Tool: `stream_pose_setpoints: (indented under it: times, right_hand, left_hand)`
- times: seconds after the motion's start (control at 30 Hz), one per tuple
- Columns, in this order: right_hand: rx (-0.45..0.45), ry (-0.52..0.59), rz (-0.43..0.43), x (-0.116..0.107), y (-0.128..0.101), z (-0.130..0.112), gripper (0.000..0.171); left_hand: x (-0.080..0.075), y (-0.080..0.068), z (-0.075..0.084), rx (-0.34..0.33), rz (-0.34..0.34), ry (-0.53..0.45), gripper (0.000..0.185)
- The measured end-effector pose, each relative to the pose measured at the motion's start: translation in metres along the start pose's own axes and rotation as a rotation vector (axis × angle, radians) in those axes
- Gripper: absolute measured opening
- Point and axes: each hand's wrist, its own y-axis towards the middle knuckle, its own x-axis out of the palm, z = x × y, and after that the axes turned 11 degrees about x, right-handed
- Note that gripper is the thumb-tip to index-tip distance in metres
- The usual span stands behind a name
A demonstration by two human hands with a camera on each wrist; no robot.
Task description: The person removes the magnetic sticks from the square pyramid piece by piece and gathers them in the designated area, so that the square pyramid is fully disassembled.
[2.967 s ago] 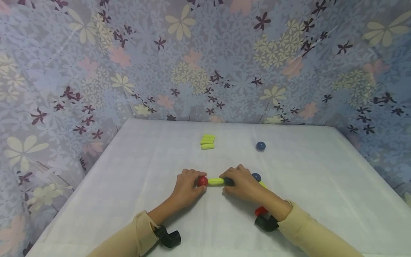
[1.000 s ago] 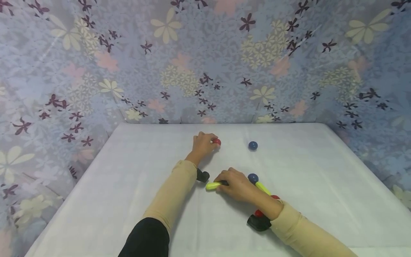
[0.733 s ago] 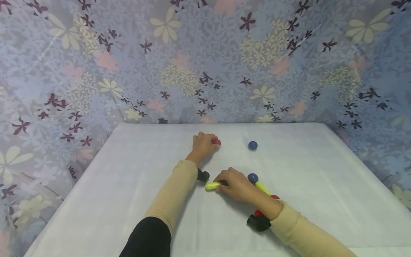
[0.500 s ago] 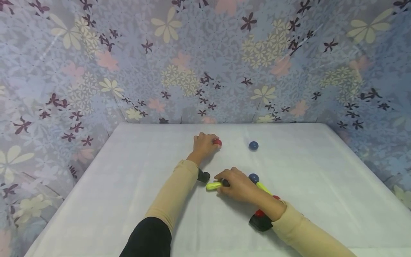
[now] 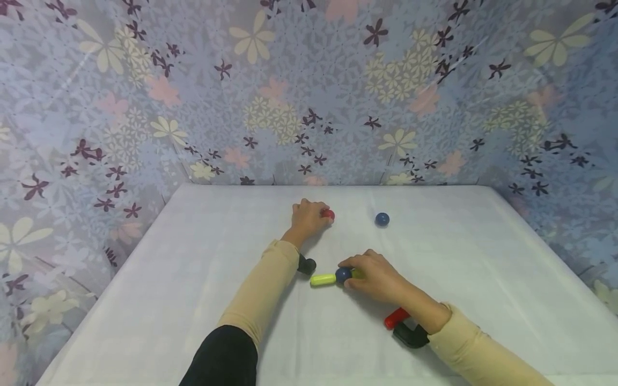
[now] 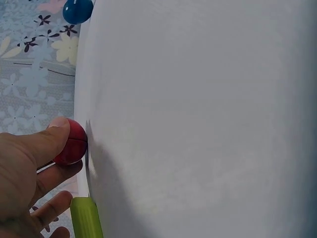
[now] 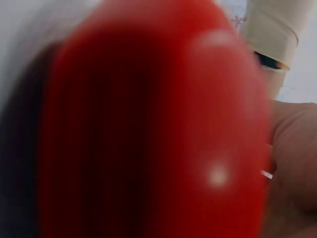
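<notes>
My left hand (image 5: 309, 216) is stretched to the far middle of the white table (image 5: 193, 300) and pinches a red ball (image 5: 329, 214) between thumb and fingers. The left wrist view shows that red ball (image 6: 71, 142) under my thumb and a yellow-green rod (image 6: 86, 218) by my fingers. My right hand (image 5: 377, 276) lies nearer, fingers curled on a dark blue ball (image 5: 344, 275) joined to a yellow-green rod (image 5: 322, 279) that points left. A red rod (image 5: 396, 318) lies under my right wrist. In the right wrist view a blurred red piece (image 7: 148, 119) fills nearly everything.
A loose blue ball (image 5: 382, 219) sits at the far right of centre, also at the top of the left wrist view as a blue ball (image 6: 78, 10). Flowered walls (image 5: 309, 96) close in the table at the back and both sides.
Three seconds ago my left hand held the red ball against the rod's left end; it now holds it far back. In the last half second my right hand slid right, baring the blue ball.
</notes>
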Motion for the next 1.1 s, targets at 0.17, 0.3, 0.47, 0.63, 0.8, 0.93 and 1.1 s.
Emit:
stream_pose_setpoints:
  times: [0.17,0.3,0.47,0.63,0.8,0.93,1.1]
  right_hand:
    - [-0.006,0.009,0.011,0.003,0.001,0.001,0.035]
    - [-0.004,0.008,0.012,0.005,0.001,0.001,0.035]
    - [0.024,0.003,0.024,0.005,0.000,0.002,0.035]
    - [0.054,0.000,0.021,0.003,0.001,0.003,0.036]
    - [0.072,-0.009,0.017,0.003,0.001,0.005,0.037]
    - [0.076,-0.011,0.020,0.003,0.001,0.004,0.037]
    - [0.072,-0.010,0.020,0.004,0.002,0.002,0.037]
  left_hand:
    - [-0.003,-0.003,0.000,-0.004,0.019,-0.009,0.045]
    - [-0.012,-0.013,-0.001,0.023,0.107,-0.070,0.047]
    - [-0.030,-0.045,-0.002,0.067,0.167,-0.222,0.039]
    - [-0.029,-0.093,-0.005,0.085,0.100,-0.350,0.034]
    - [-0.016,-0.138,-0.002,0.072,-0.004,-0.467,0.034]
    - [-0.005,-0.160,0.002,0.133,-0.005,-0.479,0.038]
    - [0.003,-0.167,0.009,0.153,0.047,-0.458,0.039]
